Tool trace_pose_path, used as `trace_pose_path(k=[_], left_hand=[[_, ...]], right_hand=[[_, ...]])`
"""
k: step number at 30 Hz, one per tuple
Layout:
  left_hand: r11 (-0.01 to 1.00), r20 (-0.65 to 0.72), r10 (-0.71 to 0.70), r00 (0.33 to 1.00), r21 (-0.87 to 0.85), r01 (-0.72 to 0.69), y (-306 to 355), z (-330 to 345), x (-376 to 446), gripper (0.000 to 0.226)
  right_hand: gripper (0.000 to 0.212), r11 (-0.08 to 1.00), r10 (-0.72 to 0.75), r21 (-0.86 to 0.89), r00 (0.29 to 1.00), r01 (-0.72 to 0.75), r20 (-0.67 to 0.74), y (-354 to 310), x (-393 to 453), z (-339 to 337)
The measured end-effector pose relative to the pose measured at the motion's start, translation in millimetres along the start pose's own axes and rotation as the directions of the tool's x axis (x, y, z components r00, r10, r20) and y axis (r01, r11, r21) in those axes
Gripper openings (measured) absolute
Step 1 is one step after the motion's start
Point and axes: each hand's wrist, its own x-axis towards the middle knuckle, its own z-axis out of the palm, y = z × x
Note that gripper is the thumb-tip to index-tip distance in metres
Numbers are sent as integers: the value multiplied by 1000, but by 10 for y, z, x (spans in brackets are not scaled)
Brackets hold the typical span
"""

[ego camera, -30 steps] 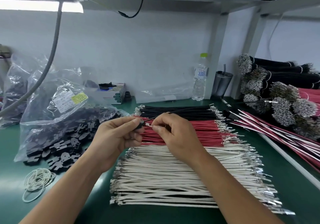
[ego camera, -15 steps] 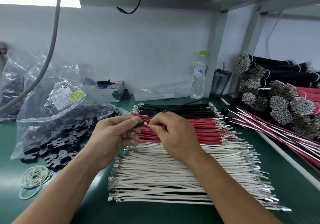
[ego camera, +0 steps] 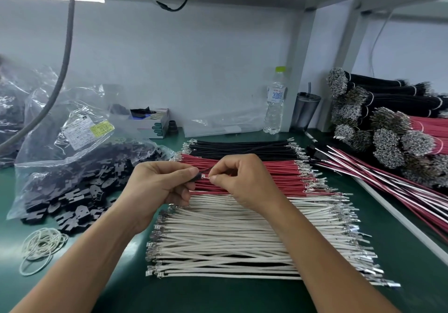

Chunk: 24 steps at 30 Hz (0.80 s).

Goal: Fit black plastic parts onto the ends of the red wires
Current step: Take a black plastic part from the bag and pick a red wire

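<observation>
Nearest, a spread of white insulated wires with metal terminals is laid on the green bench mat. Above it, a small black plastic part is pinched by the left hand, while a metal-tipped wire end is pinched by the right hand, over the row of red wires. A misaligned terminal could bend or seat only partly. Farther off, the clear bag's yellow-and-white label cannot be read; blue characters on the clear water bottle are too blurred to be made out.

Bare green mat near front; wire rows centre, parts bag left
</observation>
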Motion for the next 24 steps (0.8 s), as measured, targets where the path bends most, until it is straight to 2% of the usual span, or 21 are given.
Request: trace_pose_path(k=[2,5,6,10,14,17,20,24], left_hand=[[1000,-29,19,999,4,-19,0,-5,1,41],[1000,-62,-5,998,-11,4,-7,-15,7,33],[999,-66,-24,998,-26,23,-7,-17,8,31],[993,-41,-85,996,-91,81,1,-20,4,32],[985,-25,-64,998,-160,59,19,22,-2,32],[998,-53,19,998,-53,-22,22,66,-26,25],[998,-27,65,997,26,-65,38,83,-58,28],[994,61,76,995,75,-81,58,61,-91,30]], right_hand=[[7,998,-32,-55,999,31,-13,-6,-10,37],[8,928,-192,-328,981,178,-11,-45,-46,71],[10,905,-223,-371,975,210,7,-56,-54,75],[11,928,-218,-306,976,212,16,-43,-64,62],[13,957,-184,-233,983,175,-19,-28,-55,81],[14,947,-199,-266,979,180,-46,-38,-54,112],[13,887,-296,-385,954,255,-52,-46,-82,94],[12,917,-282,-321,954,236,-104,-26,-80,39]])
